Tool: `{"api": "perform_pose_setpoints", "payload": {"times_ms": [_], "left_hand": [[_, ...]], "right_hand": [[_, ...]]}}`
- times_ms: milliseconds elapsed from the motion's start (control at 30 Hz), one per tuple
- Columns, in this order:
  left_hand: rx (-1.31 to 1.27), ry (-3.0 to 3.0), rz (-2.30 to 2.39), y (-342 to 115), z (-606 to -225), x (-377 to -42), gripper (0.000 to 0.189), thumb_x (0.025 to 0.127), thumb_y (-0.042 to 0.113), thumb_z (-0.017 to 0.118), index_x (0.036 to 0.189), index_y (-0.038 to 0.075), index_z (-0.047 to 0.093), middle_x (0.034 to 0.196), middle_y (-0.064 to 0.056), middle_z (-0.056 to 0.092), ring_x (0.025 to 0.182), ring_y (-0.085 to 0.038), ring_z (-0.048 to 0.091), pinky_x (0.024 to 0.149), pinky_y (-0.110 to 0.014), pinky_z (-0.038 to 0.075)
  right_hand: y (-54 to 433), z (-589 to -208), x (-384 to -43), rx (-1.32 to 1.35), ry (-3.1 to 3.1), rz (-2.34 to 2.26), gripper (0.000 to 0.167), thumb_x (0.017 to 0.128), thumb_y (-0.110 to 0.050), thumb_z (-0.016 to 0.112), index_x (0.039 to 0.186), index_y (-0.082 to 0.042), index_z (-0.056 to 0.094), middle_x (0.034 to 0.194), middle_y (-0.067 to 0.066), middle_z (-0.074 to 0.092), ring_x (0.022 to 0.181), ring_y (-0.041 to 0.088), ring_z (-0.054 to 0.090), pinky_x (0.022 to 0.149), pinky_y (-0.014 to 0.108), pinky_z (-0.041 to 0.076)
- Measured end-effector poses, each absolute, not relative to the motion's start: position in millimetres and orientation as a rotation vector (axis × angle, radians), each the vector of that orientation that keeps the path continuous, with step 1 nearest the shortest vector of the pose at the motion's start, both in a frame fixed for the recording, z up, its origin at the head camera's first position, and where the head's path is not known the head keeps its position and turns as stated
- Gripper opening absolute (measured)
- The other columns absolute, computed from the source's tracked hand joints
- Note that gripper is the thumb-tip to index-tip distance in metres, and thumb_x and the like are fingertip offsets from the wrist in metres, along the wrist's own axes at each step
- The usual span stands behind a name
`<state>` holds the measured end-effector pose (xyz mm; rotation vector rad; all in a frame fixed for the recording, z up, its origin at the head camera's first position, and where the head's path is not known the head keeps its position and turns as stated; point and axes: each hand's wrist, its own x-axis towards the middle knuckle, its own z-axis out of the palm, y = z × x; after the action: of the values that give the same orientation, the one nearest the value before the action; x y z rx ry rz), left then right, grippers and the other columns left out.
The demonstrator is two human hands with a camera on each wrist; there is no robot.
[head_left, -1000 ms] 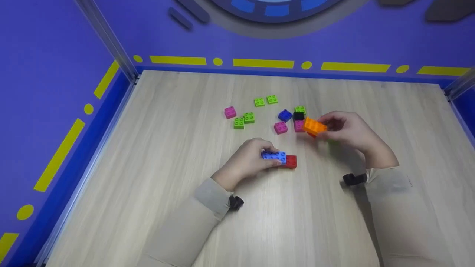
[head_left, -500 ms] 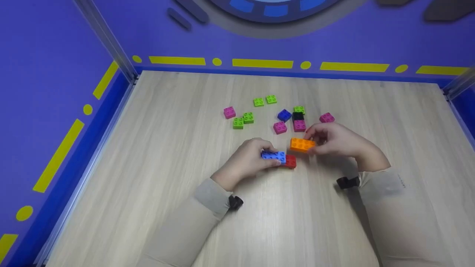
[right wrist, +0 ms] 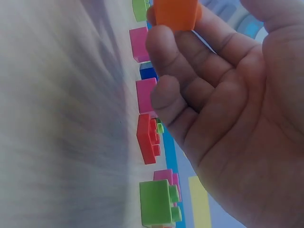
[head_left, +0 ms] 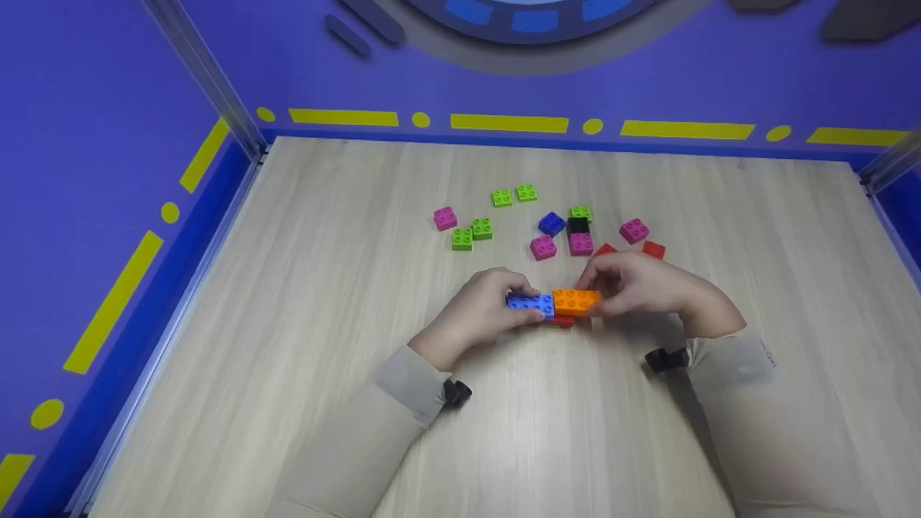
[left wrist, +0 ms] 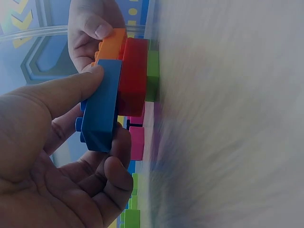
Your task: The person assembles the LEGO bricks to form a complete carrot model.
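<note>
My left hand [head_left: 475, 313] grips a light blue brick [head_left: 531, 306], thumb along one side in the left wrist view. Beneath the blue brick is a red brick [left wrist: 134, 76], mostly covered from above. My right hand [head_left: 647, 288] pinches an orange brick [head_left: 575, 301] at its right end. The orange brick sits over the red one's right part, end to end with the blue brick. Whether it is pressed fully down I cannot tell. In the left wrist view a green brick [left wrist: 153, 76] shows past the red one.
Beyond the hands lie green bricks [head_left: 482, 229], pink bricks [head_left: 544, 247], a dark blue brick [head_left: 552, 224] and a black brick [head_left: 578, 226]. Red bricks [head_left: 653, 250] are partly behind my right hand. A green brick [right wrist: 155, 203] stands near it. Blue walls [head_left: 345, 79] bound the table.
My right hand has brought the orange brick left and toward me, onto the red brick beside the blue one. Pink and red bricks behind that hand have come into sight. The left hand stays put.
</note>
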<state>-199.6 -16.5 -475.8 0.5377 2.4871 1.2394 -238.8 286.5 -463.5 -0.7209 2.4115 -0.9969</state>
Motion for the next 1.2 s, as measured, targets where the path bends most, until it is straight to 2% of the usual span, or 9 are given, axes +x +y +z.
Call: {"api": "perform_pose_setpoints", "payload": {"times_ms": [167,367,533,700,1033,1200], "left_hand": [[0.54,2.506,1.21,-16,-474,-199,0.027,0.098,0.029,0.091,0.12,0.015,0.086,0.125,-0.004,0.079,0.112,-0.018,0.067,0.108,-0.038,0.057],[0.529,2.511,1.204,-16,-472,-198,0.026,0.099,0.029,0.091,0.12,0.015,0.086,0.124,-0.003,0.079,0.111,-0.017,0.068,0.107,-0.037,0.058],[0.529,2.503,1.222,-16,-471,-199,0.026,0.099,0.028,0.091,0.12,0.016,0.086,0.126,-0.002,0.08,0.114,-0.018,0.069,0.111,-0.038,0.057],[0.527,2.507,1.227,-16,-471,-200,0.026,0.098,0.028,0.091,0.121,0.017,0.086,0.127,-0.001,0.08,0.117,-0.018,0.069,0.113,-0.039,0.057],[0.537,2.505,1.228,-18,-476,-200,0.026,0.098,0.03,0.091,0.12,0.017,0.087,0.123,-0.001,0.079,0.112,-0.018,0.068,0.109,-0.038,0.057],[0.635,2.499,1.181,-23,-479,-205,0.028,0.1,0.035,0.09,0.123,0.019,0.084,0.122,0.001,0.078,0.111,-0.018,0.066,0.107,-0.037,0.056]], "right_hand": [[286,-465,-237,-0.725,2.348,-1.047,0.03,0.088,-0.013,0.094,0.115,-0.016,0.082,0.116,0.004,0.081,0.103,0.027,0.07,0.096,0.032,0.063],[277,-467,-230,-0.606,2.329,-1.143,0.027,0.091,-0.015,0.095,0.117,-0.015,0.087,0.118,0.01,0.082,0.101,0.027,0.069,0.086,0.026,0.063],[269,-468,-221,-0.549,2.356,-1.224,0.022,0.093,-0.014,0.094,0.114,-0.014,0.089,0.114,0.01,0.083,0.102,0.027,0.066,0.09,0.025,0.06],[267,-469,-212,-0.496,2.407,-1.246,0.023,0.096,-0.016,0.092,0.118,-0.013,0.089,0.116,0.009,0.084,0.103,0.026,0.066,0.093,0.025,0.058],[268,-482,-204,-0.492,2.467,-1.249,0.026,0.1,-0.014,0.087,0.126,-0.015,0.088,0.121,0.005,0.083,0.111,0.026,0.068,0.099,0.021,0.058],[268,-484,-203,-0.494,2.466,-1.269,0.027,0.1,-0.013,0.087,0.127,-0.015,0.087,0.12,0.006,0.082,0.112,0.027,0.068,0.099,0.02,0.058]]}}
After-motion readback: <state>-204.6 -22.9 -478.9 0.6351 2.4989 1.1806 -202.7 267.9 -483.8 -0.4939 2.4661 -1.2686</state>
